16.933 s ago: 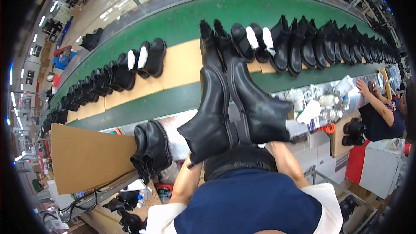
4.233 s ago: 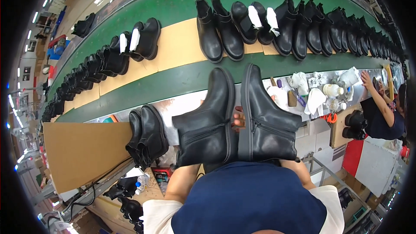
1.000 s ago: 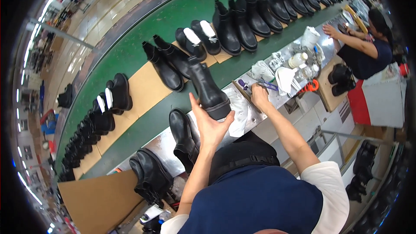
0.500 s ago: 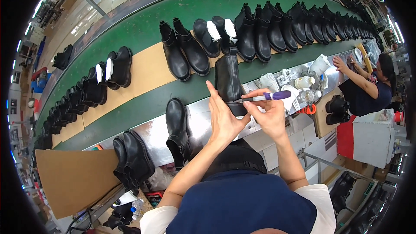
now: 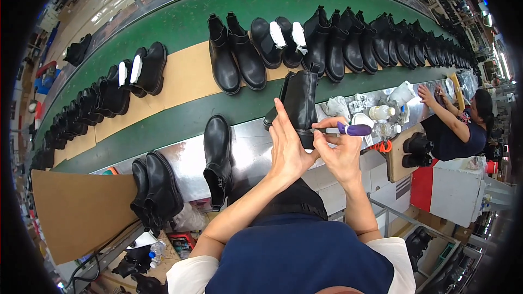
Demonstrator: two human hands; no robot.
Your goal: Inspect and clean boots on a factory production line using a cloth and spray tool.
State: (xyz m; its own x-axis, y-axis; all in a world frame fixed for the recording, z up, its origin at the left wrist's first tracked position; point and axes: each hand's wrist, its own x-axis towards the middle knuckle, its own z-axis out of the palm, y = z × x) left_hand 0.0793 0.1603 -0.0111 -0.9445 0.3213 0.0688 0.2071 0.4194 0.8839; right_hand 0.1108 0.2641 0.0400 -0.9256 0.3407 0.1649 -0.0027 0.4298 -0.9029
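Observation:
My left hand (image 5: 287, 147) grips a black ankle boot (image 5: 298, 102) by its shaft and holds it over the metal bench (image 5: 185, 158), toe pointing away. My right hand (image 5: 342, 153) holds a purple-capped marker pen (image 5: 347, 129) with its tip against the boot's shaft opening. Its mate, a second black boot (image 5: 218, 159), lies on the bench to the left of my left arm.
A green conveyor belt (image 5: 180, 22) carries many black boots on tan boards (image 5: 182, 79). Another black pair (image 5: 155, 189) and a cardboard sheet (image 5: 76, 212) sit at my left. Rags and bottles (image 5: 376, 110) lie on the bench to the right, where another person (image 5: 463, 128) works.
The pen tip has come up against the boot's shaft opening. The boot stays in my left hand, and the view has shifted slightly.

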